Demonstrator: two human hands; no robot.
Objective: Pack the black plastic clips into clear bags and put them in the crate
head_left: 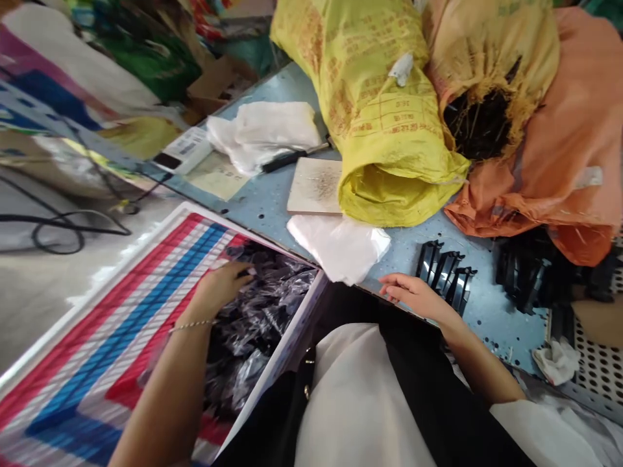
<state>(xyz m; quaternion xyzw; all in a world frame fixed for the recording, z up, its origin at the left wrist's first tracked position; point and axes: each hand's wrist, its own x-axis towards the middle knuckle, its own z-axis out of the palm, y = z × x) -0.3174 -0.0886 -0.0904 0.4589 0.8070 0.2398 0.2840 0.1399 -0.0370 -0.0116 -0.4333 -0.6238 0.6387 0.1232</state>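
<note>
My left hand (221,285), with a beaded bracelet at the wrist, reaches over a lined box. Its thumb and fingers are slightly apart, and I make out nothing held between them. Just beyond the fingertips lie many black parts in clear plastic bags (263,311), heaped in the box. At the table's front edge hovers my right hand (413,297), fingers loosely stretched and holding nothing. Beside it, several black plastic parts (445,272) stand in a row on the blue table (399,250). Clear plastic bags (338,246) lie in a flat stack left of that hand.
A striped red, white and blue sheet (121,324) lines the white-rimmed box. Yellow (379,123) and orange sacks (569,130) stand at the table's back. Near them are a board (316,185), a black-handled tool (287,159) and more black parts (525,272).
</note>
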